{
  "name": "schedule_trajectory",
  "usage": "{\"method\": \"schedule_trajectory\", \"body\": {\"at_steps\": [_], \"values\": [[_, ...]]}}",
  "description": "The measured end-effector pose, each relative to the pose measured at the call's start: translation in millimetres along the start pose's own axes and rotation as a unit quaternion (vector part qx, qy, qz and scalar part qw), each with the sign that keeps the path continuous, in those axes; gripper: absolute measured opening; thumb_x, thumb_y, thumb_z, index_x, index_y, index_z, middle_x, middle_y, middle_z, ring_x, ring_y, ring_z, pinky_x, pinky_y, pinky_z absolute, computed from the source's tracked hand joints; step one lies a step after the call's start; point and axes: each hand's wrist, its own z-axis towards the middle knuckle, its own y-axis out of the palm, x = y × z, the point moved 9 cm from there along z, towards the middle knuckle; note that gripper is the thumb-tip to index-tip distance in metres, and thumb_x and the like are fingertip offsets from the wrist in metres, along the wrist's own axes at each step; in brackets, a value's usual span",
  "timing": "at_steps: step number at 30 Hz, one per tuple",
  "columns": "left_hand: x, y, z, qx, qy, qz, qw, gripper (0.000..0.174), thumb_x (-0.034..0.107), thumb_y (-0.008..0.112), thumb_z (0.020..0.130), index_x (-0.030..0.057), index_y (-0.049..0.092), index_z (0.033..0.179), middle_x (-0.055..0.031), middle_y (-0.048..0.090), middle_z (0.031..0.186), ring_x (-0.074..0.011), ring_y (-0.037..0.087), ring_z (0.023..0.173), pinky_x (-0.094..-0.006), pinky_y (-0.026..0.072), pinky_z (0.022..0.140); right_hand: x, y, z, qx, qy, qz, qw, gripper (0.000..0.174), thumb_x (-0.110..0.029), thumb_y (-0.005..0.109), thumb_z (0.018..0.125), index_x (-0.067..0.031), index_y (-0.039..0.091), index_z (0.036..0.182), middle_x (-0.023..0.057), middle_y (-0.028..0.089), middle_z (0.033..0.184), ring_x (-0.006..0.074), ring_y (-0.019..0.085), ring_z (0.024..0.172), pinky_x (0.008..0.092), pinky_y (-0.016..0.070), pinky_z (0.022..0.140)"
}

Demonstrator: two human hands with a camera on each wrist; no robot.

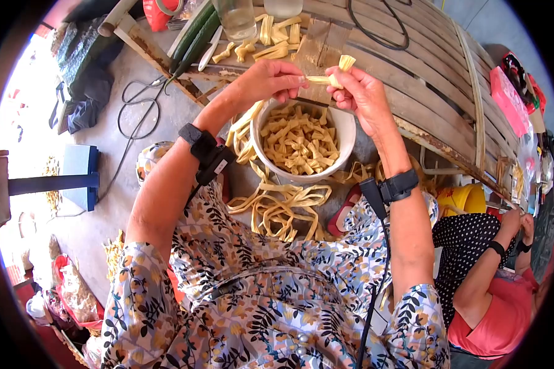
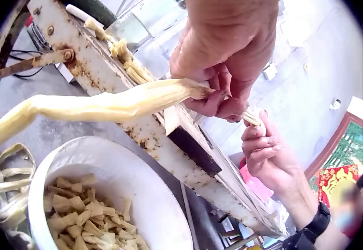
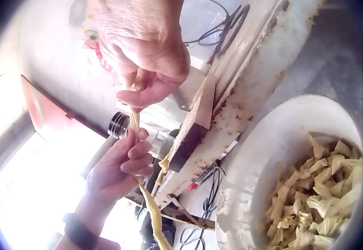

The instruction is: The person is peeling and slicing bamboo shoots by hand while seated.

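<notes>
Strip (image 1: 318, 80) stretched between two hands

Left hand (image 1: 274, 81) pinches strip, fingertips together on it; long tail hangs off that hand in left wrist view. Right hand (image 1: 362, 92) clamped on strip's other end, fanned tip poking out past fingers. Strip sits at tabletop (image 1: 381, 67) edge, near bucket (image 1: 346, 126). Bucket on floor, holds many short yellow pieces (image 1: 298, 141). Loose strips (image 1: 283, 206) hang beside bucket and lie in front. More pieces on tabletop near cucumbers (image 1: 197, 43) and cup (image 1: 237, 23).
</notes>
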Motion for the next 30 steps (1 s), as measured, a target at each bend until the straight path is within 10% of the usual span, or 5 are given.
{"method": "schedule_trajectory", "body": {"at_steps": [25, 30], "values": [[31.3, -53.2, 51.8, 0.240, 0.128, 0.158, 0.949, 0.017, 0.016, 0.061, 0.078, 0.0001, 0.065, 0.081, -0.0015, 0.057, 0.061, -0.0084, 0.049, 0.055, -0.0231, 0.0399, 0.051, -17.0, -46.9, 55.6, 0.158, -0.140, 0.081, 0.974, 0.017, -0.016, 0.062, 0.080, 0.0008, 0.061, 0.081, 0.0082, 0.061, 0.069, 0.0078, 0.053, 0.052, 0.0191, 0.0455, 0.049], [2.4, -46.2, 64.0, 0.117, 0.027, -0.115, 0.986, 0.021, 0.019, 0.059, 0.083, -0.0014, 0.062, 0.085, 0.0044, 0.048, 0.063, -0.0031, 0.036, 0.048, -0.0180, 0.0296, 0.045, -20.5, -45.7, 57.2, 0.153, -0.145, 0.084, 0.974, 0.018, -0.017, 0.061, 0.081, 0.0007, 0.061, 0.083, 0.0079, 0.061, 0.069, 0.0074, 0.053, 0.052, 0.0186, 0.0451, 0.049]]}}
